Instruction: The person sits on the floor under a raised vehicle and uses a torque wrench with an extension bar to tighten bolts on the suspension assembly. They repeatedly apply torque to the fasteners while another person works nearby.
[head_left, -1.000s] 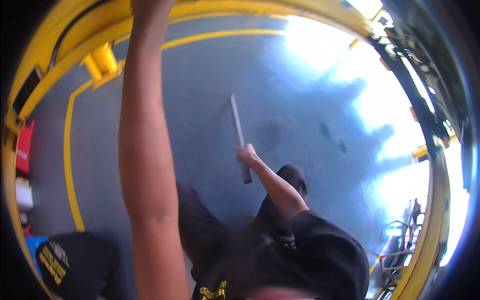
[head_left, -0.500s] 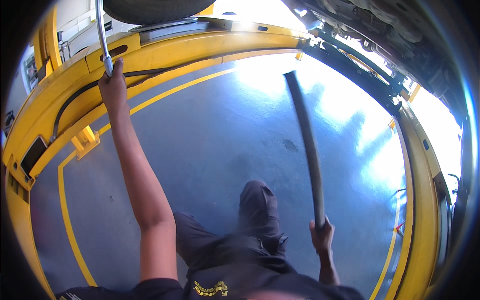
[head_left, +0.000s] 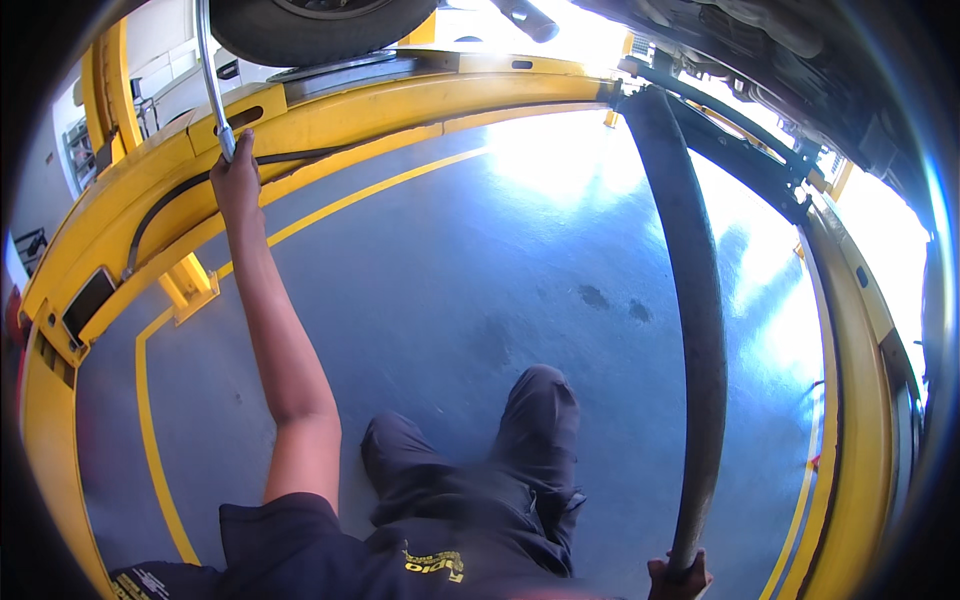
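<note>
My left hand (head_left: 237,175) is raised at the upper left, closed on the lower end of a long chrome metal bar (head_left: 212,75), beside the yellow lift beam (head_left: 385,95). My right hand (head_left: 680,578) is low at the bottom right, closed around a long dark metal pipe (head_left: 695,330) that rises toward the dark crossmember at the upper right; whether its tip touches it I cannot tell. Above the left beam is a tyre (head_left: 300,40) on a round plate, with a black hose (head_left: 165,200) running along the beam below.
A vehicle's underside (head_left: 770,50) fills the upper right. Yellow lift beams frame both sides, with a yellow column (head_left: 120,80) at the upper left and a bracket (head_left: 188,290) below the left beam. Below me is a blue-grey floor (head_left: 450,280) with yellow lines.
The view has tilted up, bringing the tyre, underside and chrome bar into sight. My right hand has moved down and rightward, and the pipe now stands longer and higher in the picture.
</note>
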